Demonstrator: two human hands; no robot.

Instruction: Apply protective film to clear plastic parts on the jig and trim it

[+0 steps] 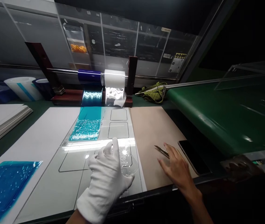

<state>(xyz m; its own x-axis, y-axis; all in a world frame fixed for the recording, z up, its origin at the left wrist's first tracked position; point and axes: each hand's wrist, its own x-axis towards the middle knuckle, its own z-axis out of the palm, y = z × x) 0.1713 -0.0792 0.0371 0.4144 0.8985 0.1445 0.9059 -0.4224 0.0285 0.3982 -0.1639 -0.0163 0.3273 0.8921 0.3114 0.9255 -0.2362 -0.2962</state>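
Note:
My left hand (106,177), in a white glove, is over the glass-like board (53,186) with its index finger stretched forward and its thumb out to the right. A clear film piece (125,157) lies beneath and beside these fingers; its edges are hard to make out. My bare right hand (177,168) is low over the brown sheet (146,124), thumb and fingers apart. Between them a thin pointed blade-like tool (161,151) points to the upper left, its rear end hidden by the fingers. A teal film strip (88,121) reaches onto the board's far part.
A blue film roll (90,76) and a clear film roll (115,77) hang on a rod at the back. A phone (194,157) lies right of my right hand, near a green conveyor belt (227,115). Blue film pieces (6,186) lie at left, below stacked white sheets (4,121).

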